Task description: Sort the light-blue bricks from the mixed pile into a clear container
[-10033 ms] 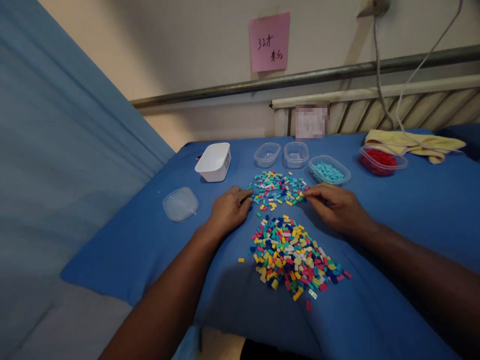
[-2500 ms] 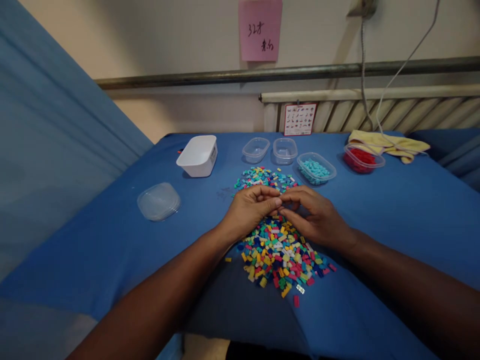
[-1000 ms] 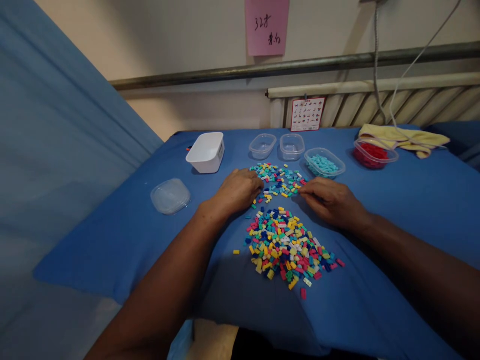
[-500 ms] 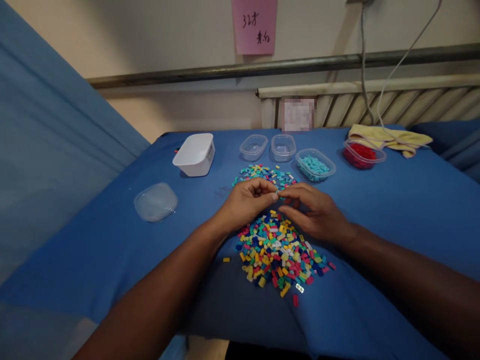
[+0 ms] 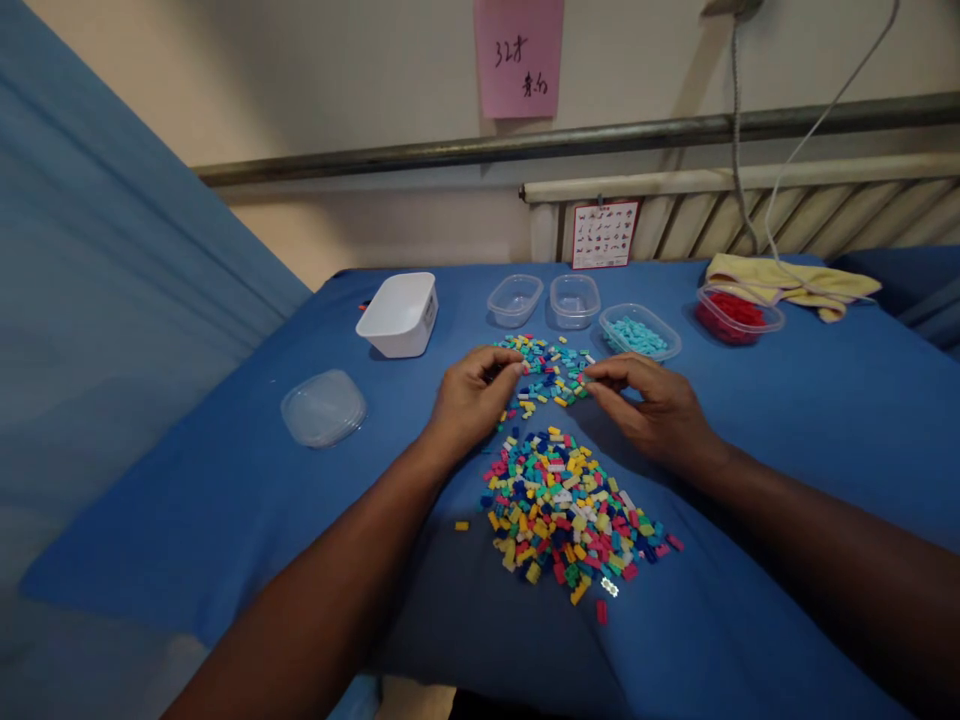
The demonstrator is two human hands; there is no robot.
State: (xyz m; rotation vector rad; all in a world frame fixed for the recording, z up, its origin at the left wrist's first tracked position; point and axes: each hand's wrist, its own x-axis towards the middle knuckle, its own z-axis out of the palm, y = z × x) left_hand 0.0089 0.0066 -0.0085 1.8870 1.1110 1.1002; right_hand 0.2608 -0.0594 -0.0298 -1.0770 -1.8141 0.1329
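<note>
My left hand (image 5: 472, 402) is closed in a pinch at the left side of a loose spread of small building bricks (image 5: 551, 385). Whatever lies between its thumb and index finger is too small to make out. At the right side of that spread, my right hand (image 5: 660, 408) holds thumb and index finger close together, the tips over small coloured bricks. Any piece in them cannot be told apart. Nearer to me lies a denser heap of mixed bricks (image 5: 566, 505) in yellow, pink, green, blue and white.
Behind the spread stand two clear tubs (image 5: 516, 312) (image 5: 575, 316), a tub of turquoise bricks (image 5: 637, 350) and a tub of red bricks (image 5: 729, 335). A yellow cloth (image 5: 795, 280) touches the red one. To the left are a white container (image 5: 397, 335) and clear lids (image 5: 324, 412).
My hands were together over the spread; now they are apart, the left moved left and the right slightly right. More of the spread bricks shows between them. The view has shifted slightly.
</note>
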